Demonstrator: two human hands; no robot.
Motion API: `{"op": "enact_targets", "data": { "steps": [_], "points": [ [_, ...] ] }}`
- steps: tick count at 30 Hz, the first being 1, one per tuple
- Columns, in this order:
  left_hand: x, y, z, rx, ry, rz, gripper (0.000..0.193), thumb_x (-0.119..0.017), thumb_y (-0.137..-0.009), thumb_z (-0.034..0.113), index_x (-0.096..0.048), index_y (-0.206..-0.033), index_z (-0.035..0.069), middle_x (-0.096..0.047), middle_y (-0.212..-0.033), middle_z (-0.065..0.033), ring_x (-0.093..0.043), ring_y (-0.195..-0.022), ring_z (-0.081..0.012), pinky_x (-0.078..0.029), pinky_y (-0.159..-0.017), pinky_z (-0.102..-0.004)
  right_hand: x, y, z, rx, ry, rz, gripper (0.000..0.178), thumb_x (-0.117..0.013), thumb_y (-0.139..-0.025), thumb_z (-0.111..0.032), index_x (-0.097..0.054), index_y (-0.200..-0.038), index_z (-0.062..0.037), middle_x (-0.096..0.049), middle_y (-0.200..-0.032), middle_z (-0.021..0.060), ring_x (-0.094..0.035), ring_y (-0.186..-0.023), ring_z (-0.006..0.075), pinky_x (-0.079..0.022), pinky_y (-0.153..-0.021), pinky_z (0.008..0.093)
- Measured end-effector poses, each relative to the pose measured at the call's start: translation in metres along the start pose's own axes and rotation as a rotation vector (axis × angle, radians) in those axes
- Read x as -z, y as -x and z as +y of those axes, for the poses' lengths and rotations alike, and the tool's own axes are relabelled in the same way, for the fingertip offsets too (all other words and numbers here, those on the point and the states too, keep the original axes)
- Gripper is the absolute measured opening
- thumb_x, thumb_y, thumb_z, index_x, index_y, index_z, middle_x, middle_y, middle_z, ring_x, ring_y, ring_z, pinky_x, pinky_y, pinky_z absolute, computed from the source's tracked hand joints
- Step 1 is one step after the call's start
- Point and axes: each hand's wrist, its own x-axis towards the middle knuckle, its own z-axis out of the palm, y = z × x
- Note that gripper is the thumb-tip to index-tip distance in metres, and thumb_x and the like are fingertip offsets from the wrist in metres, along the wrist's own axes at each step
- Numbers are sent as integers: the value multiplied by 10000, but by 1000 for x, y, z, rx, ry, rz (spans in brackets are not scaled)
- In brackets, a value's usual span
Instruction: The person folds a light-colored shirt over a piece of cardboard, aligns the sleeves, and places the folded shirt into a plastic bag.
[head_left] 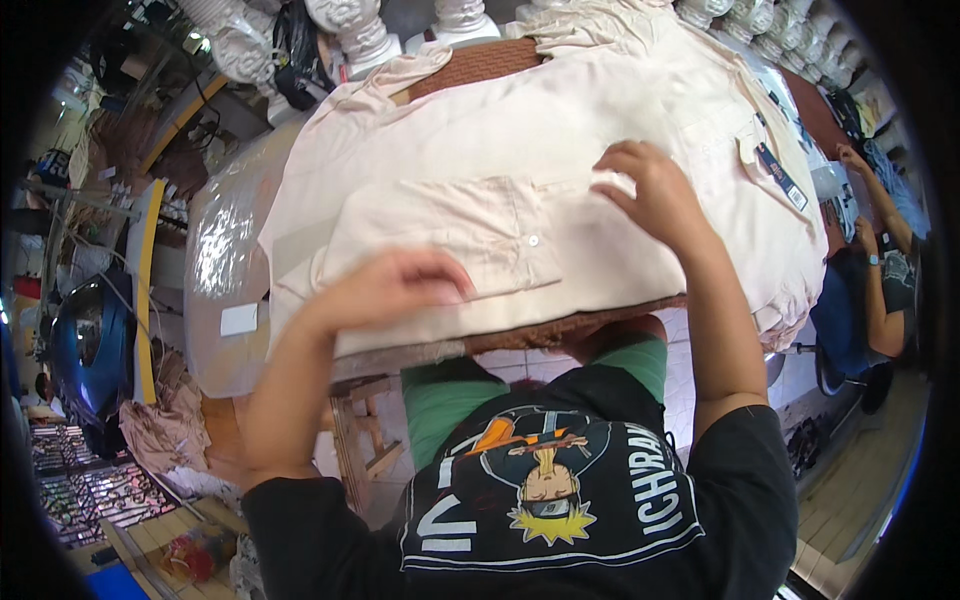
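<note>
A cream long-sleeved shirt [470,130] lies spread over the table in front of me. One sleeve [430,225] is folded across its body, and the cuff with a small white button [533,241] points right. My left hand [405,283], slightly blurred, hovers at the sleeve's near edge with loosely bent fingers and nothing visible in them. Over the shirt to the right of the cuff is my right hand [650,190]. Its thumb and fingers are apart, holding nothing. A dark blue and white hang tag [783,178] rests on the shirt's right part.
Clear plastic [235,230] covers the table's left end, where a small white label [239,319] lies. White carved balusters [360,30] stand along the far side. At the right edge, another person's arms [885,220] are near folded garments. A bunched cloth [165,425] sits lower left.
</note>
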Motion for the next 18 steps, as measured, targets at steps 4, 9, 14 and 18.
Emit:
{"op": "enact_targets", "data": {
  "steps": [4,9,14,18],
  "points": [
    [138,-54,-18,-10,-361,609,232,-651,-896,198,-660,-1035,13,-668,-948,-5,-575,-887,-65,-464,-808,-238,4,-62,59,-69,161,79,162,-684,-805,-172,-693,-940,-83,-644,-1043,74,-589,-997,288,-492,-836,397],
    [258,-135,-49,73,-898,893,489,-685,-794,347,-628,-1139,4,-649,-1085,-195,-631,-996,-297,-488,-874,-359,-11,-135,115,-133,385,31,242,-631,-825,-66,-650,-1066,-82,-625,-1128,68,-564,-1054,290,-479,-882,383],
    [286,-213,-83,236,-1047,868,689,-706,-753,396,-514,-1265,-24,-596,-1194,-234,-589,-1117,-315,-469,-941,-387,-39,-160,157,-3,508,26,376,-645,-789,-75,-601,-1161,-105,-625,-1106,55,-556,-1082,258,-474,-876,398],
    [287,-218,-107,333,-991,924,619,-721,-732,425,-592,-1194,34,-641,-1120,-204,-625,-1048,-317,-502,-878,-404,-45,-167,150,-28,556,-32,265,-659,-776,-88,-653,-1040,-113,-635,-1038,44,-564,-1036,244,-449,-876,413]
  ]
}}
